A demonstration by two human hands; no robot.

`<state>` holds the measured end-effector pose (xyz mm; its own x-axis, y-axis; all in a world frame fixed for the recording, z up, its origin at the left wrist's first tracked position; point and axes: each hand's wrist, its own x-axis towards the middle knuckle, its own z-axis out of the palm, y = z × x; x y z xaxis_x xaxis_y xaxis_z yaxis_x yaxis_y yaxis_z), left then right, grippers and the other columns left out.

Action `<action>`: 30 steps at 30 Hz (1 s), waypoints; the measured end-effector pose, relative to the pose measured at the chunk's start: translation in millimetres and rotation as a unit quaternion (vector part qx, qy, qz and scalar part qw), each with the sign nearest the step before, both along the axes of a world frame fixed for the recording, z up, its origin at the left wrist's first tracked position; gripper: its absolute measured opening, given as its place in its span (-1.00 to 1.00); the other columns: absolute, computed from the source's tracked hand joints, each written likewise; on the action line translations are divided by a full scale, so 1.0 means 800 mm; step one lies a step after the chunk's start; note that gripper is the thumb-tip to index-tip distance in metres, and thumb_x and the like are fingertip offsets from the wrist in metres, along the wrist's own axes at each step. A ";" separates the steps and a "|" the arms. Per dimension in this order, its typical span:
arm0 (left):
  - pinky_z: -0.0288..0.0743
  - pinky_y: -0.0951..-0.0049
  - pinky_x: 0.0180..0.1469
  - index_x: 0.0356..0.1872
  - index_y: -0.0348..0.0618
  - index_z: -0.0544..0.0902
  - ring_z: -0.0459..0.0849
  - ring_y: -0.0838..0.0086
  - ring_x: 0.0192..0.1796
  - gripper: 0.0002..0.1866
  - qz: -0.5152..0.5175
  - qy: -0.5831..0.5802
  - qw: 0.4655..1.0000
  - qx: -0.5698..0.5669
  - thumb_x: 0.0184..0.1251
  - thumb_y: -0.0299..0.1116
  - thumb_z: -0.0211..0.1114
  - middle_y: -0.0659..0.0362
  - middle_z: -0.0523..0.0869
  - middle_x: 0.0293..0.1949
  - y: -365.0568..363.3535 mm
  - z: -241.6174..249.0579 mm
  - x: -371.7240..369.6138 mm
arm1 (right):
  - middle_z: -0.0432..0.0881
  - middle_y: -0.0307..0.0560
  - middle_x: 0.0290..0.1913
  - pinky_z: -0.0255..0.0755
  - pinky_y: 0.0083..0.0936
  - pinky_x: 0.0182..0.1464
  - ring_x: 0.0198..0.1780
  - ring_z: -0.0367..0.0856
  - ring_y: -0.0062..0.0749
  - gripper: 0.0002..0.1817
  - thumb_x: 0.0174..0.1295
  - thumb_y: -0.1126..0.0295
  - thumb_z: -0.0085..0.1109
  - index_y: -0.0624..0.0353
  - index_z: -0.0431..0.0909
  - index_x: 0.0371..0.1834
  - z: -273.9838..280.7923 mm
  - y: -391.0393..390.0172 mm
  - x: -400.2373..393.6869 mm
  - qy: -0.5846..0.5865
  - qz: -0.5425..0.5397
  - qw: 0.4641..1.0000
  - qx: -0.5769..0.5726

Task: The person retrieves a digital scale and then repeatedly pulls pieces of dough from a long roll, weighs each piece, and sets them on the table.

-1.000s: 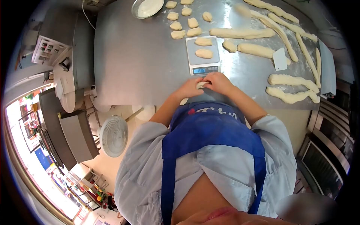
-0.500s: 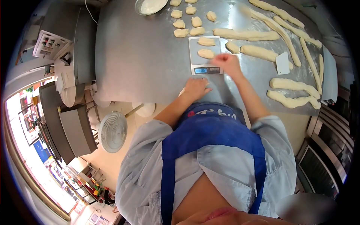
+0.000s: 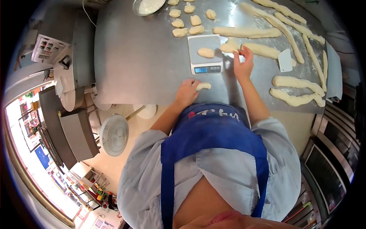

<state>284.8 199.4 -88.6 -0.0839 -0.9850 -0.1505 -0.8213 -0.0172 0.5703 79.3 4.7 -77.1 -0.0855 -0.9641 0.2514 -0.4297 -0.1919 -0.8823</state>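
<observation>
My left hand [image 3: 187, 92] rests on the steel table with its fingers at a small dough piece [image 3: 203, 86], in front of the digital scale [image 3: 194, 60]. One dough piece [image 3: 206, 52] lies on the scale's plate, and its display is lit. To the right of the scale, my right hand [image 3: 243, 62] has thumb and fingers closed at the end of a blurred dough piece [image 3: 229, 47]. Just beyond that hand lies a thick dough strip [image 3: 261, 50], with a white scraper [image 3: 284, 60] against its right end.
Several small dough pieces [image 3: 195, 20] sit behind the scale. A bowl of flour [image 3: 149, 6] stands at the back left of the steel table [image 3: 129, 57]. Long dough ropes [image 3: 291, 100] lie on the right. A fan [image 3: 114, 135] is left of my body.
One of two dough pieces has left the scale, and my right hand has moved right with a dough piece. My left hand has shifted slightly left, showing the dough beside its fingers.
</observation>
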 end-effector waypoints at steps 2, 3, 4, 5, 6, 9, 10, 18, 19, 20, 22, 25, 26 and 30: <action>0.43 0.13 0.20 0.15 -0.13 0.55 0.50 0.02 0.15 -0.46 0.006 0.006 1.000 -0.018 0.10 -0.34 0.45 -0.03 0.54 0.06 0.001 -0.009 0.001 | 0.70 -0.12 -0.17 0.44 -0.20 0.06 -0.06 0.61 -0.14 -0.79 0.12 0.31 0.37 0.08 0.72 -0.19 -0.032 0.016 -0.043 0.015 -0.027 0.999 -0.012; 0.44 0.12 0.17 0.11 -0.14 0.56 0.51 0.01 0.14 -0.50 0.039 -0.004 0.999 -0.014 0.11 -0.33 0.44 -0.03 0.56 0.04 0.003 -0.014 -0.001 | 0.67 -0.10 -0.14 0.39 -0.18 0.12 -0.01 0.56 -0.10 -0.70 0.09 0.32 0.38 0.10 0.69 -0.10 -0.061 0.024 -0.069 0.181 0.009 0.983 -0.033; 0.44 0.11 0.15 0.07 -0.14 0.57 0.51 0.00 0.13 -0.54 0.074 -0.015 0.997 -0.009 0.12 -0.31 0.43 -0.03 0.57 0.03 0.004 -0.014 -0.004 | 0.63 -0.08 -0.12 0.33 -0.16 0.18 0.04 0.52 -0.06 -0.61 0.07 0.33 0.40 0.12 0.65 0.00 -0.060 0.030 -0.078 0.341 0.045 0.937 -0.053; 0.44 0.11 0.15 0.07 -0.14 0.57 0.51 0.00 0.13 -0.54 0.078 -0.013 0.997 -0.010 0.12 -0.31 0.43 -0.03 0.57 0.03 0.005 -0.013 -0.007 | 0.55 -0.01 -0.11 0.28 -0.05 0.20 0.03 0.48 0.03 -0.55 0.05 0.36 0.39 0.15 0.57 0.05 -0.065 0.045 -0.074 0.379 -0.046 0.923 -0.035; 0.44 0.10 0.13 0.05 -0.13 0.56 0.52 -0.01 0.12 -0.56 0.079 -0.049 0.995 0.020 0.13 -0.29 0.42 -0.04 0.58 0.01 0.002 -0.006 -0.009 | 0.55 -0.01 -0.11 0.28 -0.05 0.20 0.03 0.48 0.03 -0.55 0.05 0.36 0.39 0.15 0.57 0.05 -0.054 0.048 -0.065 0.378 -0.042 0.924 -0.038; 0.44 0.07 0.10 0.04 -0.14 0.55 0.55 -0.03 0.09 -0.59 0.093 -0.056 0.993 0.041 0.20 -0.23 0.38 -0.06 0.62 -0.02 0.002 -0.004 -0.008 | 0.52 0.10 -0.12 0.37 -0.06 0.12 -0.01 0.48 0.11 -0.74 0.04 0.44 0.27 0.13 0.54 -0.16 -0.004 0.059 -0.024 0.164 0.137 0.969 -0.122; 0.45 0.06 0.10 0.05 -0.15 0.54 0.57 -0.04 0.07 -0.60 0.103 -0.022 0.994 0.030 0.25 -0.20 0.35 -0.07 0.64 -0.03 0.000 -0.004 -0.011 | 0.55 0.10 -0.10 0.41 -0.06 0.13 0.02 0.52 0.11 -0.67 -0.03 0.49 0.26 0.14 0.55 -0.12 0.019 0.077 -0.011 0.127 0.275 0.953 0.017; 0.52 0.11 0.08 0.09 -0.12 0.57 0.65 -0.04 0.02 -0.61 0.163 0.244 0.948 0.124 0.37 -0.12 0.26 -0.09 0.71 -0.07 -0.016 -0.006 -0.005 | 0.62 0.03 -0.08 0.55 -0.16 -0.14 -0.19 0.67 0.01 -0.47 0.07 0.35 0.35 0.02 0.46 0.17 0.014 0.112 0.041 0.230 0.484 0.844 0.027; 0.52 0.13 0.08 0.09 -0.11 0.58 0.65 -0.03 0.03 -0.59 0.163 0.269 0.938 0.145 0.34 -0.10 0.29 -0.08 0.72 -0.08 -0.014 -0.009 -0.002 | 0.64 0.01 -0.14 0.55 -0.15 -0.15 -0.21 0.67 0.00 -0.55 0.09 0.30 0.34 0.02 0.51 0.10 0.016 0.109 0.038 0.251 0.496 0.831 0.027; 0.52 0.13 0.08 0.09 -0.11 0.58 0.65 -0.03 0.03 -0.59 0.163 0.270 0.938 0.144 0.34 -0.10 0.29 -0.08 0.72 -0.08 -0.011 -0.011 0.002 | 0.66 0.00 -0.20 0.55 -0.13 -0.16 -0.24 0.67 0.00 -0.62 0.12 0.25 0.32 0.02 0.56 0.02 0.018 0.103 0.035 0.272 0.507 0.818 0.026; 0.52 0.14 0.09 0.06 -0.11 0.61 0.66 0.00 0.03 -0.57 0.060 0.175 0.977 0.101 0.27 -0.08 0.34 -0.06 0.71 -0.05 -0.007 -0.006 0.011 | 0.67 -0.01 -0.25 0.54 -0.13 -0.17 -0.24 0.67 -0.01 -0.72 0.17 0.23 0.29 0.04 0.61 -0.08 0.027 0.079 0.025 0.272 0.479 0.834 -0.016; 0.53 0.13 0.06 0.04 -0.08 0.63 0.65 0.05 0.01 -0.55 0.085 0.113 0.986 0.083 0.20 -0.07 0.38 -0.03 0.70 -0.06 0.003 -0.015 0.006 | 0.69 -0.02 -0.32 0.52 -0.16 -0.18 -0.24 0.68 -0.04 -0.79 0.25 0.20 0.21 0.08 0.68 -0.29 0.029 0.041 0.035 0.187 0.285 0.935 0.095; 0.53 0.13 0.06 0.04 -0.08 0.63 0.65 0.05 0.01 -0.55 0.086 0.113 0.986 0.083 0.20 -0.07 0.38 -0.03 0.70 -0.06 0.003 -0.015 0.004 | 0.68 0.01 -0.29 0.49 -0.18 -0.11 -0.18 0.65 -0.01 -0.77 0.26 0.17 0.20 0.06 0.71 -0.23 0.019 0.023 0.039 0.143 0.226 0.958 0.101; 0.51 0.16 0.10 0.06 -0.09 0.62 0.63 0.06 0.04 -0.55 0.024 0.054 0.997 0.055 0.20 -0.09 0.40 0.01 0.66 0.01 -0.001 0.006 0.001 | 0.65 0.05 -0.18 0.44 -0.17 0.03 -0.10 0.56 0.06 -0.73 0.23 0.16 0.24 0.07 0.73 -0.15 -0.019 -0.003 0.058 0.271 0.129 0.951 -0.074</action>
<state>285.8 198.6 -83.6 -0.0589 -0.9664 -0.2501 -0.7525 -0.1216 0.6473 125.5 2.5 -92.4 0.3299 -0.8860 0.3260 -0.7354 -0.4577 -0.4997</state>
